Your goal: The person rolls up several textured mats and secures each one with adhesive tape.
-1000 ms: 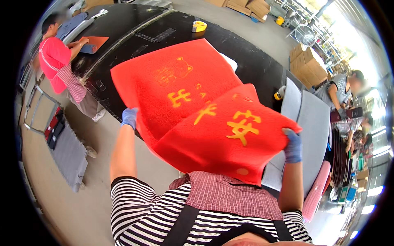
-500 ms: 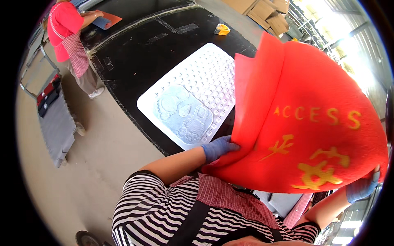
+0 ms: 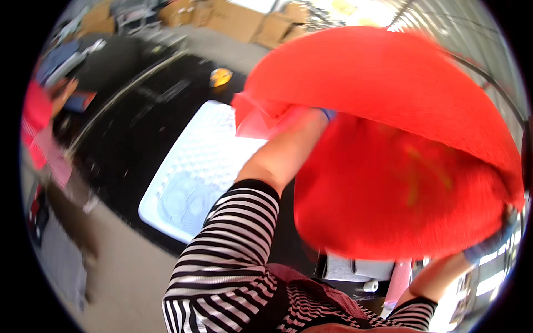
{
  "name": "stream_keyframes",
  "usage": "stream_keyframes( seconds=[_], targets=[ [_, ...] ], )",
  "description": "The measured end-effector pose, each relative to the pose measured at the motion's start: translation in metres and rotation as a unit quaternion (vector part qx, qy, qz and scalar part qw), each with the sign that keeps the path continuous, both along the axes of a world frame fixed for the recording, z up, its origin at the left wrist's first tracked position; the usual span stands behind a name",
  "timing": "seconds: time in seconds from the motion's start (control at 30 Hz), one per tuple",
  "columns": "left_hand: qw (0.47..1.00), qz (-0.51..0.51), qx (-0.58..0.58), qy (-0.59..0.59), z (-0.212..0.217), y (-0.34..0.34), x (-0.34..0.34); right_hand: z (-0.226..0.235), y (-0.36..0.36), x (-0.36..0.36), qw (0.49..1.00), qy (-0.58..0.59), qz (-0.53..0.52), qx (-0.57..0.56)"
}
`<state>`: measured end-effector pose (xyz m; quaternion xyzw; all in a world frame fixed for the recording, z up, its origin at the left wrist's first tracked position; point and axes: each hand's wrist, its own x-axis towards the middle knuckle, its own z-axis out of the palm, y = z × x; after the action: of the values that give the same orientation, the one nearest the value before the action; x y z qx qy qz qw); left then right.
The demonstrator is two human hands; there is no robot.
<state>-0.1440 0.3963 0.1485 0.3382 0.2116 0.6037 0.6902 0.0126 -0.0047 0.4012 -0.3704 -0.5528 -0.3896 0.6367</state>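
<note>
A big red floor mat [image 3: 400, 139] fills the right half of the view, folded and swung up in the air, blurred by motion. My left hand [image 3: 327, 114] in a blue glove is nearly hidden under the mat's upper fold and grips it there; my bare left forearm reaches up to it. My right hand [image 3: 491, 241], also blue-gloved, holds the mat's lower right edge. Below my left arm lies a pale blue-white bubble-textured mat [image 3: 194, 172] on a black table [image 3: 122, 139].
A person in a pink top [image 3: 36, 122] stands at the far left by the black table. A yellow roll [image 3: 220, 76] sits on the table's far side. Cardboard boxes [image 3: 233, 19] are stacked at the back. Concrete floor [image 3: 116, 277] lies at lower left.
The red mat has swung from in front of me up and over to the right, folding on itself; my view has turned right with it. The pale mat underneath became uncovered.
</note>
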Motion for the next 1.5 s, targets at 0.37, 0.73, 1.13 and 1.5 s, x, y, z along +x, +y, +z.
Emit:
stream_keyframes(
  seconds=[0.37, 0.73, 1.13, 1.5],
  targets=[
    [0.997, -0.056, -0.017, 0.058, -0.152, -0.170, -0.100, -0.115, 0.090, -0.090, 0.686, -0.400, 0.288, -0.535],
    [0.964, -0.065, -0.106, 0.236, -0.298, -0.442, -0.249, -0.550, 0.033, -0.003, 0.512, -0.203, 0.246, -0.798],
    [0.387, 0.006, 0.333, 0.860, -0.213, -0.394, -0.072, -0.467, 0.114, -0.009, 0.542, -0.345, 0.244, -0.726],
    [0.353, -0.190, 0.131, 0.907, -0.249, -0.347, -0.074, -0.501, 0.019, 0.003, 0.588, -0.405, 0.034, -0.699]
  ],
)
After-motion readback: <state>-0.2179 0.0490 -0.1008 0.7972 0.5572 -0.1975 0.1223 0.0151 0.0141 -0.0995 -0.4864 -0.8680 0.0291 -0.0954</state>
